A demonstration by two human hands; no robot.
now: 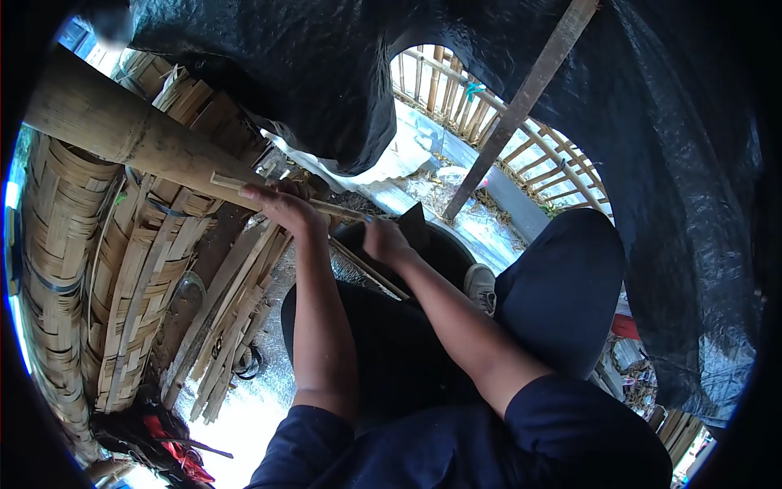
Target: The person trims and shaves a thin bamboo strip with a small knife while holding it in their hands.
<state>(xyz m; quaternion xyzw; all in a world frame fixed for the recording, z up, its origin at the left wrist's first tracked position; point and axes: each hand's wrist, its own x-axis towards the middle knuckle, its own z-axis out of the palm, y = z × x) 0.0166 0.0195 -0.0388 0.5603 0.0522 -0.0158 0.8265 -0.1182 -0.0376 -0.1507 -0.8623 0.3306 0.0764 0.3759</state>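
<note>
A thin bamboo strip (338,211) slants across in front of me, its pale end pointing up and left. My left hand (287,209) is closed around the strip near that end, beside a thick bamboo pole. My right hand (386,241) is a fist at the strip's other end. Just beyond the right fist shows a dark, wide blade (415,226), like that of a machete; its handle is hidden, apparently inside the fist. Below the blade is a dark round tub (448,253), partly covered by my arm and legs.
The thick bamboo pole (130,130) crosses the upper left. Woven bamboo panels (61,261) stand at left, near stacked bamboo slats (224,326). Black plastic sheeting (684,163) hangs above and right. A wooden post (521,106) leans before a bamboo fence (546,159). My shoe (481,287) is near the tub.
</note>
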